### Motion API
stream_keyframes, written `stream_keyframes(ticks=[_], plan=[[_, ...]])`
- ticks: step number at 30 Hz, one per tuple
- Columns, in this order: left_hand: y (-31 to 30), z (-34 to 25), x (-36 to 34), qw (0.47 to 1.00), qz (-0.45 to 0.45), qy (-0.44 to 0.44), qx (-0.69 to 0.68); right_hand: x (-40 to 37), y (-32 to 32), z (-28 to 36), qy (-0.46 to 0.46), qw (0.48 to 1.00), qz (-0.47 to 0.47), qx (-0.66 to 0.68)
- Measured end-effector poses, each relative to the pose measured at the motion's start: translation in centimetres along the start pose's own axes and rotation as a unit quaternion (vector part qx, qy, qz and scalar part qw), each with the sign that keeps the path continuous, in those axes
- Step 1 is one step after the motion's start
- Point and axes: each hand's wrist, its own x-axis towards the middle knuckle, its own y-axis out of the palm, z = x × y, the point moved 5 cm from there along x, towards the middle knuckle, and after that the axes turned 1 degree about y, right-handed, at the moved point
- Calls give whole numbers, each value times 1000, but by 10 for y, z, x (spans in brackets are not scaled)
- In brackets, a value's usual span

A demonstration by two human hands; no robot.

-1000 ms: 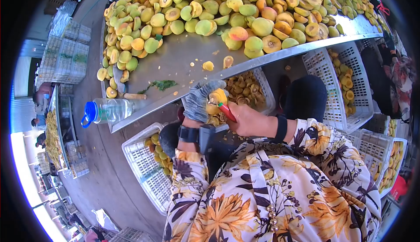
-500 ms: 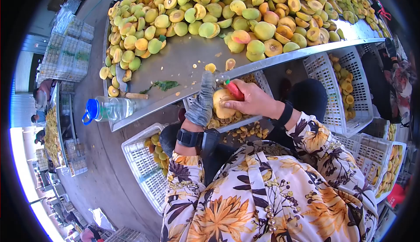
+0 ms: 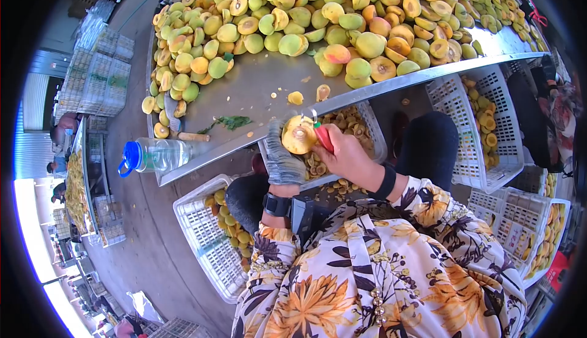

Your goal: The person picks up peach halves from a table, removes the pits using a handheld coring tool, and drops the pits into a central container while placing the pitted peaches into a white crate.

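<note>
My left hand (image 3: 282, 157), in a grey knit glove, is closed around a yellow peach half (image 3: 298, 135) whose cut face with the brown centre turns up towards me. My bare right hand (image 3: 353, 156) grips the red handle of a small pitting tool (image 3: 326, 139) with a green collar. Its metal end lies right at the peach half's edge. Both hands are just in front of the metal table's raised rim (image 3: 361, 91), over a white crate (image 3: 380, 143) holding cut peach pieces and scraps.
Peach halves (image 3: 293, 44) are heaped across the table. Near its left corner stand a blue-lidded water bottle (image 3: 162, 154) and a wooden-handled tool (image 3: 194, 137). Leaves (image 3: 234, 121) lie on the metal. Crates of peaches stand left (image 3: 199, 240) and right (image 3: 468, 154) of my knees.
My left hand has turned the peach half so its cut face shows, and its gloved fingers now sit lower around it. My right hand has shifted slightly down and left with the tool.
</note>
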Motion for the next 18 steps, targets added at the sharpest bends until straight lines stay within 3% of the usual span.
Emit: stream_keyframes(ticks=[2,4,6,9,12,16,18], plan=[[-6,0,1,999,-20,-27,25,-6,4,-4,17,996,71,-50],[-7,5,1,999,-26,-24,26,-9,1,-3,31,994,82,-66],[-9,4,6,983,1,77,168,-9,0,3,17,992,108,-55],[1,8,-2,995,29,5,97,-12,-1,-4,20,990,114,-81],[7,11,-3,996,31,26,73,-15,-6,-3,34,989,117,-78],[13,8,-9,998,39,-29,46,-19,-6,-5,21,993,103,-62],[12,8,-10,998,31,-31,53,-14,-16,1,-3,999,2,-37]])
